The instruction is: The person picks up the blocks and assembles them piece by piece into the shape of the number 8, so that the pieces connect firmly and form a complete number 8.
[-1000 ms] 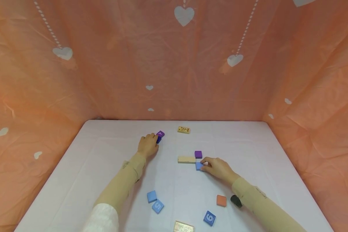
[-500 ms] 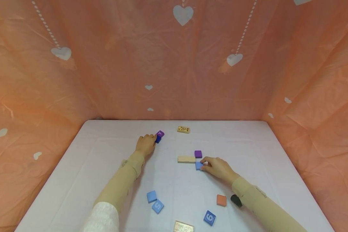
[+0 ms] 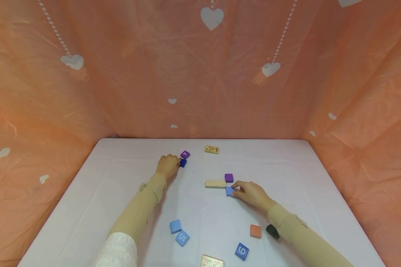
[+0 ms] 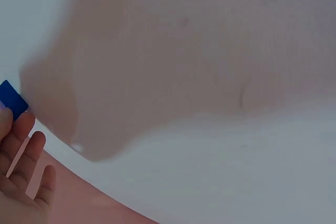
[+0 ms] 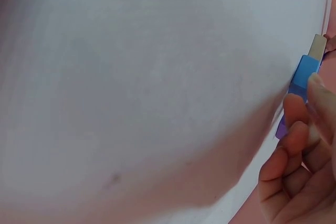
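Note:
At the back left of the table, my left hand (image 3: pixel 168 165) pinches a small dark blue tile (image 3: pixel 183 163). Just behind that tile lies a purple tile (image 3: pixel 185 154) marked Y. The left wrist view shows thumb and forefinger on the blue tile (image 4: pixel 13 100), with the other fingers loosely bent. My right hand (image 3: pixel 253 193) holds a light blue tile (image 3: pixel 229 191) by its right side between thumb and forefinger. That tile sits by the right end of a long beige block (image 3: pixel 215 184). A plain purple tile (image 3: pixel 228 177) lies behind it.
A gold engraved block (image 3: pixel 212 150) lies at the back. Nearer are two light blue tiles (image 3: pixel 175 226), an orange tile (image 3: pixel 255 231), a black object (image 3: pixel 272 231) beside the right sleeve, a blue 6 tile (image 3: pixel 242 251) and another gold block (image 3: pixel 212 261). Orange cloth (image 3: pixel 200 92) encloses the table.
My left hand has shifted slightly, and the dark blue tile has come a little toward me, away from the purple Y tile. The right hand stays in place on its light blue tile.

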The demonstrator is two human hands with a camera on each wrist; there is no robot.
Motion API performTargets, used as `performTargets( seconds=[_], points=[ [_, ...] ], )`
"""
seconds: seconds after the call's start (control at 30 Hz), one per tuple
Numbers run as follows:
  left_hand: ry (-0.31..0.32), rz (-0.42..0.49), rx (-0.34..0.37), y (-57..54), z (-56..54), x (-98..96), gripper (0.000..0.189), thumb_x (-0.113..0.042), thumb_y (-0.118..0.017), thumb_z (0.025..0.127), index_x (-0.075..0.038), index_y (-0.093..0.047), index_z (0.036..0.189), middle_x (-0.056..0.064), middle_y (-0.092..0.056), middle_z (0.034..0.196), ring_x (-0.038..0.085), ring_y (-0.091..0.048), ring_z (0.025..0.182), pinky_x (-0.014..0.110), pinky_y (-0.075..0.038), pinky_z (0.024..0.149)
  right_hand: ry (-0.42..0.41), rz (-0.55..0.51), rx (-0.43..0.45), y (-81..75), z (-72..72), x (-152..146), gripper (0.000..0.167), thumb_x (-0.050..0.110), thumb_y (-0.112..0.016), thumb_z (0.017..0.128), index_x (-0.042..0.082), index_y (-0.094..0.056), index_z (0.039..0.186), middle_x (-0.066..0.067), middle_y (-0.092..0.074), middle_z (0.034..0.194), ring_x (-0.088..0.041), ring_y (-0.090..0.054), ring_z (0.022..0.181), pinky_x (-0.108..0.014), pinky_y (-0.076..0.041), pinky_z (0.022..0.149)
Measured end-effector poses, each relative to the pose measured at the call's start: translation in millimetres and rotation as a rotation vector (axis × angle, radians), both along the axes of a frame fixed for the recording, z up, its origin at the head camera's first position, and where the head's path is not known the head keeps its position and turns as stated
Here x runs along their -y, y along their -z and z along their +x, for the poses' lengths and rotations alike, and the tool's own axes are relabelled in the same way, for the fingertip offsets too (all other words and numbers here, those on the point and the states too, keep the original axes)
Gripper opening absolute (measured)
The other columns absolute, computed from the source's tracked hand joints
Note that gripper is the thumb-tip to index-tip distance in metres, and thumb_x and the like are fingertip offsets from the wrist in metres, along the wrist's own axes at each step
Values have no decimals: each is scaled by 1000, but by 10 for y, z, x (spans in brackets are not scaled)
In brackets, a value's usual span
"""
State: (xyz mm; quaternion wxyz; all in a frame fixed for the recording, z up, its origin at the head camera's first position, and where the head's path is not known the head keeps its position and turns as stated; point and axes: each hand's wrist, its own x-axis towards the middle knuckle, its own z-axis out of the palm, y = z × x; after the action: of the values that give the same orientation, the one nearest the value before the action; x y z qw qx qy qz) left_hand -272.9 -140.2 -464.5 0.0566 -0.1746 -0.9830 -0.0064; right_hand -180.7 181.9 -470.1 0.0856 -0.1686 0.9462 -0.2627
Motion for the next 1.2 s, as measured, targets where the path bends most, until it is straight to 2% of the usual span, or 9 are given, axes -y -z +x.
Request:
performTargets(
  seconds=[0.2,0.47,0.63,0.8,0.93,1.1,1.2],
  points=[
    [24,3,-4,-6,12,1,13,-18,-64,86,-11,-71,93,7,-71,87,26,-64,82,43,-48,73,6,1,13,3,11,0,26,29,-67,84,18,-66,108,5,-65,79,-9,-50,70,-30,-48,74],
    [52,60,15,-22,26,-53,12,-20,-67,84,-10,-72,84,6,-72,82,25,-64,78,42,-48,73,2,-5,3,25,-8,-9,26,30,-67,84,20,-66,107,4,-68,84,-8,-52,71,-34,-51,79],
    [88,85,-2,-24,40,-117,15,-21,-70,81,-10,-67,71,5,-71,76,24,-65,74,41,-48,72,4,-3,-5,40,-12,-22,26,31,-67,84,20,-66,107,3,-69,85,-8,-51,71,-35,-51,79],
    [111,108,-5,-32,74,-177,21,-22,-71,80,-10,-62,66,4,-68,71,23,-64,72,41,-47,71,10,-5,5,36,-8,-24,26,30,-67,84,21,-66,108,4,-67,82,-9,-50,71,-34,-50,79],
    [112,135,40,-50,97,-228,25,-24,-71,80,-10,-58,64,2,-65,69,21,-62,71,41,-46,72,3,0,4,31,-6,-19,27,30,-67,84,20,-65,109,7,-64,75,-9,-49,69,-31,-48,75],
    [84,152,109,-61,119,-287,22,-27,-71,81,-11,-61,69,0,-60,68,16,-55,67,39,-45,74,-5,-6,3,20,-5,-15,28,30,-67,84,19,-65,109,7,-61,72,-9,-49,67,-29,-46,73],
    [92,148,142,-48,134,-322,21,-27,-71,81,-12,-62,70,-1,-58,68,13,-52,65,38,-44,73,-9,-5,6,13,-4,-14,28,30,-67,84,18,-65,109,7,-60,70,-9,-48,67,-28,-45,72]
  ],
)
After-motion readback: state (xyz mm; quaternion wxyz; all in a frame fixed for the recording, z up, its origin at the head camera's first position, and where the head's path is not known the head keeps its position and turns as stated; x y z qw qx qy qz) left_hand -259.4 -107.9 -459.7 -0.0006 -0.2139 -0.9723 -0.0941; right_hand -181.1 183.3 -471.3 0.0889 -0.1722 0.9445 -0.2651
